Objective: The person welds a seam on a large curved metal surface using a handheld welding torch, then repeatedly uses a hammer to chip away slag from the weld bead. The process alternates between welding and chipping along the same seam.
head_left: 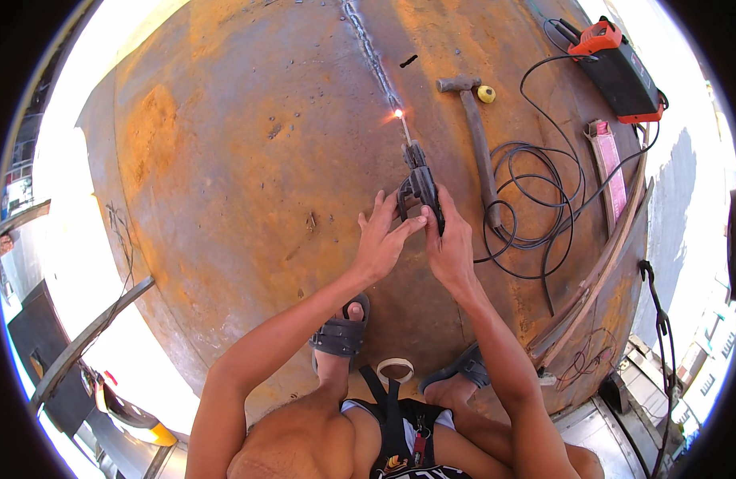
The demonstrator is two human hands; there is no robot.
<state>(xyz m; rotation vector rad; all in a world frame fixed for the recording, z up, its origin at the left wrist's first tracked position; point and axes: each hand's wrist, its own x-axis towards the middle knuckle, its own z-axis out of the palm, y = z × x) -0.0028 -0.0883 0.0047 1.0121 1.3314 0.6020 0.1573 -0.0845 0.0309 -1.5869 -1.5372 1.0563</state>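
Observation:
My right hand (452, 243) is wrapped round the rear of a black electrode holder (420, 180). On its left side, my left hand (381, 243) steadies the same holder, thumb and fingertips against it and some fingers spread. A thin welding rod (407, 131) sticks out of the holder's jaws, pointing away from me. At the rod's tip a bright orange-white arc (398, 113) glows on the rusty steel plate (224, 184). From that glow a grey, rippled weld bead (368, 52) runs toward the far edge.
Right of my hands lie a hammer (480, 152), a small round yellow thing (486, 94) and a coiled black cable (535, 275). Farther right are a black-and-red welding machine (619, 76) and a pink-and-white box (606, 172). A ring (396, 369) lies between my sandalled feet. The plate curves away at its sides.

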